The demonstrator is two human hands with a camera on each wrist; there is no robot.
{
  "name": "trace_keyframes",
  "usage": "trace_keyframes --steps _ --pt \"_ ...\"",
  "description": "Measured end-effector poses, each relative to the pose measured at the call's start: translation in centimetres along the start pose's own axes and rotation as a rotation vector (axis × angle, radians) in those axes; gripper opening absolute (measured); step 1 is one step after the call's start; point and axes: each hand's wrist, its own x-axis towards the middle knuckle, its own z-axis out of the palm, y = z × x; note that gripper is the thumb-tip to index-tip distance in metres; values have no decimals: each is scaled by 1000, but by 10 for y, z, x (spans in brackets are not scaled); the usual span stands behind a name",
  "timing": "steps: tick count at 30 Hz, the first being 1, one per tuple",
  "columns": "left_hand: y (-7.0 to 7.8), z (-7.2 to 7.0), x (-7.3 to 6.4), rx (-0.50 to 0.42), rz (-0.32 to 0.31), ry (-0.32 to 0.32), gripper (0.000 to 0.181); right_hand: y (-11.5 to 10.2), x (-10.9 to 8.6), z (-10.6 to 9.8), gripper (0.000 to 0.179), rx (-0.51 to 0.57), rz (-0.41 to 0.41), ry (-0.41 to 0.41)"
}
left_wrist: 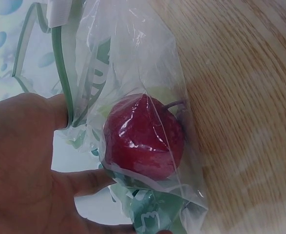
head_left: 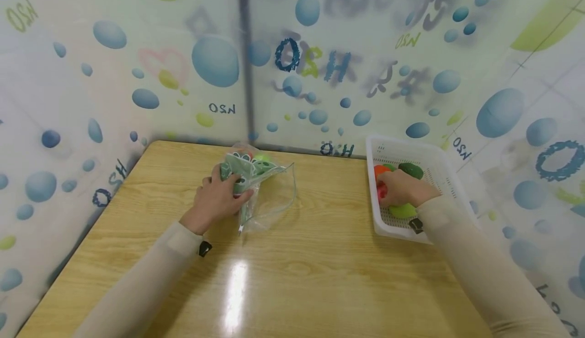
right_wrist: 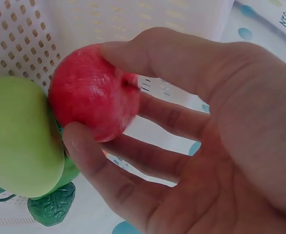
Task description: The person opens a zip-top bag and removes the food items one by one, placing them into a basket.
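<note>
In the head view I take the white basket (head_left: 371, 196) as my landmark. The right hand (head_left: 402, 188) reaches down into it, close by its left wall, where the red fruit (head_left: 382, 191) shows only in part. Well to the left of the basket, the left hand (head_left: 218, 193) holds the clear bag (head_left: 256, 178) on the table (head_left: 311, 277).

In the left wrist view I see a dark red apple (left_wrist: 143, 137) inside the bag, well left of the basket. The thumb lies at the bag's green edging and the fingers stand apart, reaching behind the film; how firmly they press I can't tell.

The right wrist view shows me thumb and fingertips pinching the red fruit inside the basket, just beside a green apple (right_wrist: 21, 136). I judge the step in hand to be taking hold of this fruit; the next move would call for a steady lift past the basket's wall without dragging the green apple along. A dark green piece (right_wrist: 52, 204) sits partly covered under that apple, and I can't make out what it is.
</note>
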Motion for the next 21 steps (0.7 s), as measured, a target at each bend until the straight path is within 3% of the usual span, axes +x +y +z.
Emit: trace_keyframes --steps 9,21 --pt "-2 2 1 -1 -9 -8 79 -2 -3 -1 55 21 2 28" --pt "2 4 3 -11 -15 -5 83 -13 -19 -15 59 44 -23 159"
